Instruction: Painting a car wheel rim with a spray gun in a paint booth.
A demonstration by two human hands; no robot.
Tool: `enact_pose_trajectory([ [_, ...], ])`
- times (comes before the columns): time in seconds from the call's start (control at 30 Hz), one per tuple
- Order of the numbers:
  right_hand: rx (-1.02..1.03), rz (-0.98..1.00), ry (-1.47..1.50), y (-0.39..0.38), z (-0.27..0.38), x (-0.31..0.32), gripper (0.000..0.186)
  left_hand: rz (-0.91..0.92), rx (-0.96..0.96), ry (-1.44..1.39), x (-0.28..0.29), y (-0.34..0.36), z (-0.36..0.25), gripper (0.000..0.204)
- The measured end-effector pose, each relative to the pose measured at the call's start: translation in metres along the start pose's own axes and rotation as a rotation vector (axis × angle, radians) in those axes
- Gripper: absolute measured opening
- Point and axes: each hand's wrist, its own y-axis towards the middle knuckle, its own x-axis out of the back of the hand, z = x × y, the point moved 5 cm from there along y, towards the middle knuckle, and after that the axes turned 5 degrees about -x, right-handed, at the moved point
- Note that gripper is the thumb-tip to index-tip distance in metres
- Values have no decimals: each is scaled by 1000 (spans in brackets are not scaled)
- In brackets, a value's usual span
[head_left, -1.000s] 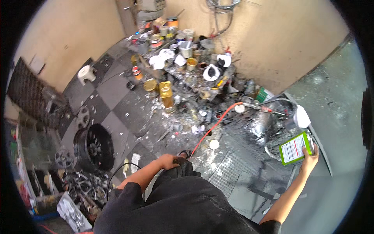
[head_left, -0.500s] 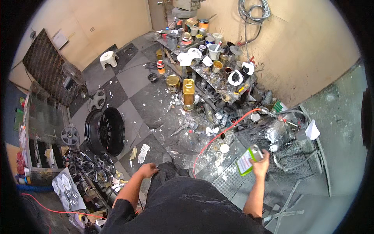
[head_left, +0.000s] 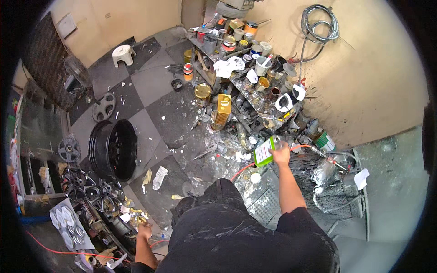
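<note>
My right hand [head_left: 281, 154] grips a green rectangular can with a white label [head_left: 262, 154], holding it out over the paint-splattered floor, below a table [head_left: 246, 93] crowded with paint tins, cups and masks. My left hand [head_left: 144, 230] hangs low at my left, beside small scraps and parts; its fingers are partly curled and too small and blurred to tell whether they hold anything. An orange hose [head_left: 241, 169] runs behind the can to a spray gun or fitting [head_left: 331, 160] among silvery, paint-caked items at the right.
A black wheel rim [head_left: 114, 150] stands on the checkered floor, with several hubcaps [head_left: 91, 191] and a tray of silver-white pieces [head_left: 68, 223] at lower left. A white stool [head_left: 123, 54] is farther back. A rusty tin [head_left: 223, 109] stands before the table; a coiled hose [head_left: 318, 25] hangs on the wall.
My right hand has carried the green can forward and leftward, up toward the table. My left hand has left my trouser leg and moved down and left. The view has shifted.
</note>
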Motion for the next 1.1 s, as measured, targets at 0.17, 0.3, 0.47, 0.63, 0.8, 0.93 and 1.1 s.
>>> enact_pose_trajectory([
  [0.17,53,-11,-70,88,68,-27,90,-234,-207,-10,-9,-12,-45,25],
  [0.3,15,-119,-13,163,110,-55,99,-308,-161,-112,-55,-43,-75,29],
  [0.47,-64,-251,162,234,120,-101,102,-138,-172,-63,-143,-103,-93,33],
  [0.63,-119,-479,32,276,110,-155,75,82,138,-47,-191,-146,-106,41],
  [0.8,154,39,-1352,309,126,-192,62,-111,163,193,-183,-173,-151,52],
  [0.93,-375,-357,23,283,118,-172,135,-194,171,41,-174,-167,-180,45],
  [1.1,-254,-262,-115,229,100,-181,92,-178,106,-76,-158,-161,-160,44],
])
